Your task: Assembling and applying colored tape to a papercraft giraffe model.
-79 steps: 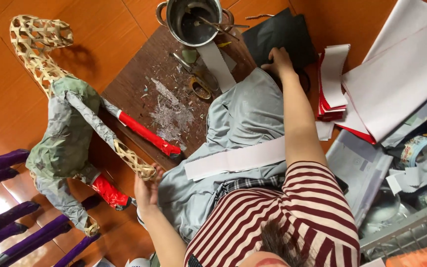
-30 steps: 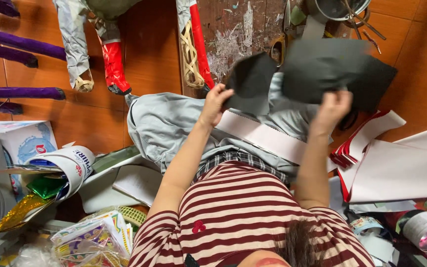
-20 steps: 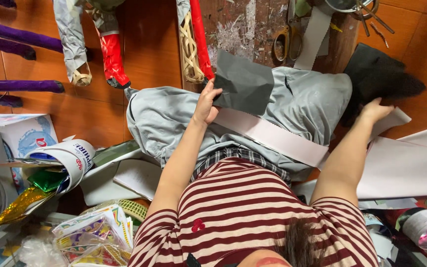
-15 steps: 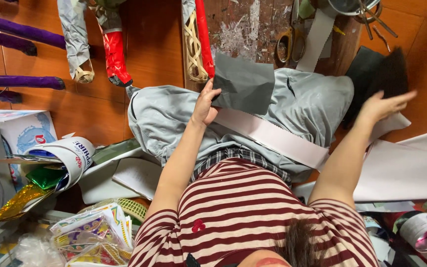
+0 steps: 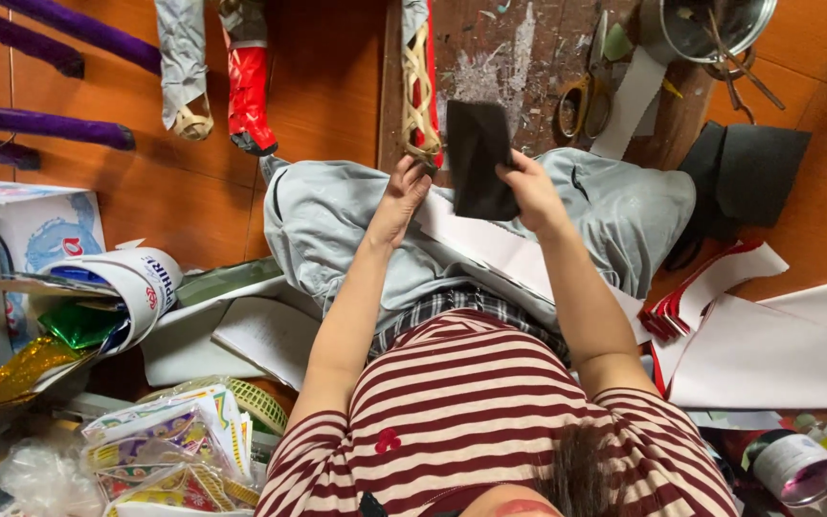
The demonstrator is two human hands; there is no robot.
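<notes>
Since half a second ago, I am seeing the right hand [image 5: 528, 191] coming back in from the stack at the far right, and the dark sheet [image 5: 480, 158] standing narrow and upright between both hands instead of lying spread over the lap.

Right now the right hand is gripping the dark sheet along its 3 o'clock edge, thumb on the near face, the grip clamped on it. The left hand [image 5: 396, 196] is sitting at the sheet's 9 o'clock side, fingertips curled just at its lower corner; I cannot tell whether that grip is closed on the sheet or only touching it.

The sheet is hovering over the grey trousers [image 5: 337, 230], at 12 o'clock from the striped shirt [image 5: 471, 402]. A long white paper strip [image 5: 509, 254] is lying across the lap just under the hands.

At 12 o'clock from the sheet, the stained wooden table [image 5: 500, 57] is carrying scissors [image 5: 581, 91] and a metal pot [image 5: 710, 29]. At 3 o'clock, well apart, more dark sheets [image 5: 744, 177] are resting on the floor, with red and white paper [image 5: 720, 287] at 4 o'clock. A woven cane piece [image 5: 420, 96] is hanging just beside the left hand, at 11 o'clock from the sheet.
</notes>
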